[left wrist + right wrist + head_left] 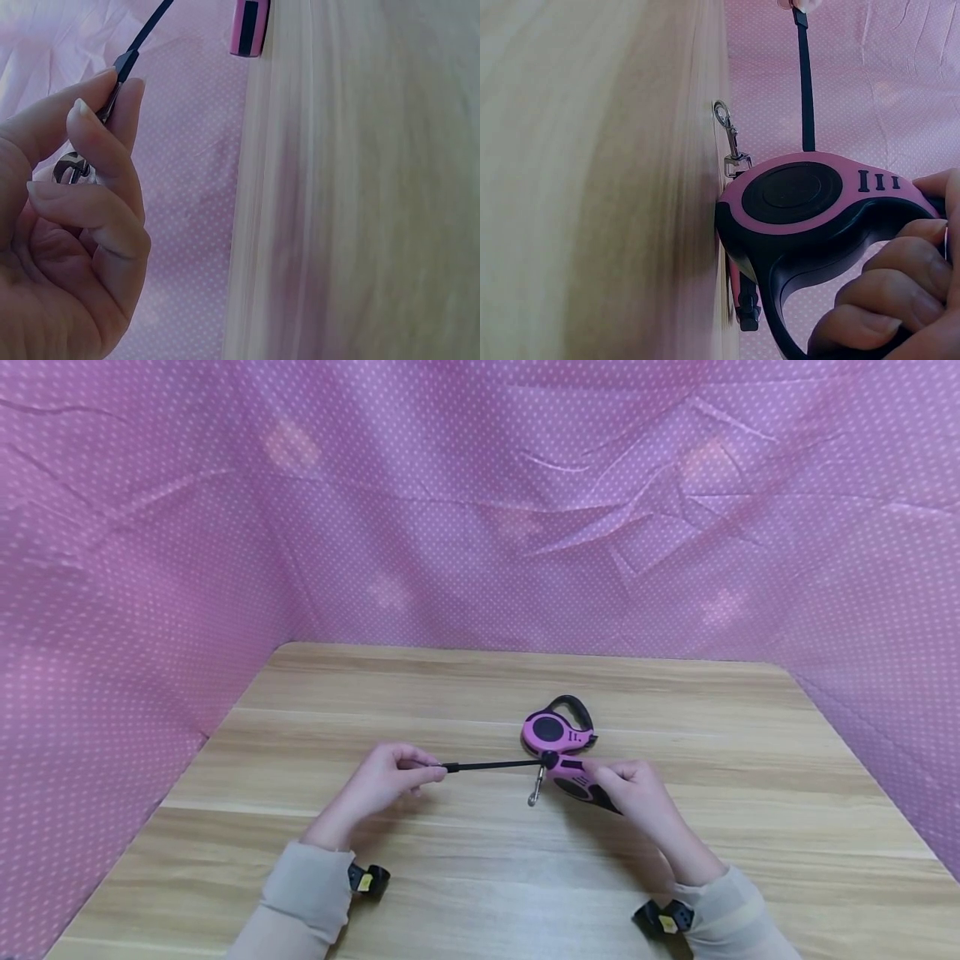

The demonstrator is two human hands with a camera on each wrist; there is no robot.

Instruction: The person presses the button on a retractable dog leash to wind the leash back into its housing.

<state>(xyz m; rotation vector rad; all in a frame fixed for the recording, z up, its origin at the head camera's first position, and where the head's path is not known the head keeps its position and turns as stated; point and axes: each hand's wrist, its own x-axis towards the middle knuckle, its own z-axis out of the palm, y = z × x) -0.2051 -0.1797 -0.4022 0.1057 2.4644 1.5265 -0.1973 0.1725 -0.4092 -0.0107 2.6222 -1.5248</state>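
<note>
My right hand [637, 793] grips the handle of a pink and black retractable dog leash [791, 191], tilted over the table. From its casing a black strap [495, 766] runs out straight to the left. My left hand [390, 777] pinches the strap's end with thumb and fingertips, and the metal clip [71, 163] shows among its fingers. A second pink retractable leash [547, 728] lies on the table just behind the held one. Its metal clip [536, 787] points toward me, and the held casing partly covers it in the right wrist view.
The wooden table [465, 693] is bounded by pink dotted cloth [465, 527] behind and at both sides. A small black camera [369, 881] sits on the left wrist, another camera [663, 920] on the right.
</note>
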